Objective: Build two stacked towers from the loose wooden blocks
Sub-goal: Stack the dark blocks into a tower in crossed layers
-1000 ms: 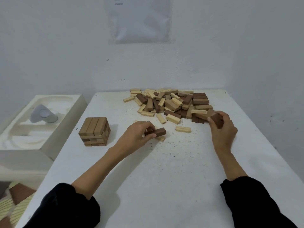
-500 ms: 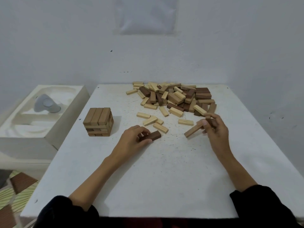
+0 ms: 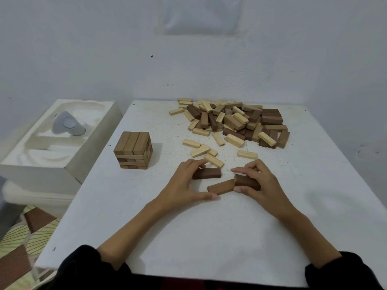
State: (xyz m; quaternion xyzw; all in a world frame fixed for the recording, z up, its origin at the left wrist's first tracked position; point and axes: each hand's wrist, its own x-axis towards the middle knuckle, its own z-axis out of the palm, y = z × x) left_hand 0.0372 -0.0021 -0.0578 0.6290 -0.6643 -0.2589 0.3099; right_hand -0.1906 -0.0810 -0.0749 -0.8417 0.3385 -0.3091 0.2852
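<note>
A short tower of stacked wooden blocks [image 3: 133, 150] stands at the table's left. A heap of loose light and dark blocks [image 3: 234, 121] lies at the far right. In the middle, my left hand [image 3: 184, 186] holds a dark block [image 3: 207, 173] lying flat, with its thumb stretched along the table. My right hand [image 3: 256, 183] grips another dark block [image 3: 247, 182] just to the right. A mid-brown block [image 3: 221, 186] lies flat between the two hands, touching the right hand's block.
The white table [image 3: 209, 237] has bare surface near its front edge. Several light blocks [image 3: 204, 150] lie scattered between the heap and my hands. A white foam box [image 3: 41, 162] with a grey object stands left of the table. Walls close behind and right.
My right hand has come in from the heap to the table's middle with its blocks, now close beside my left hand. The left hand has stayed on its dark block.
</note>
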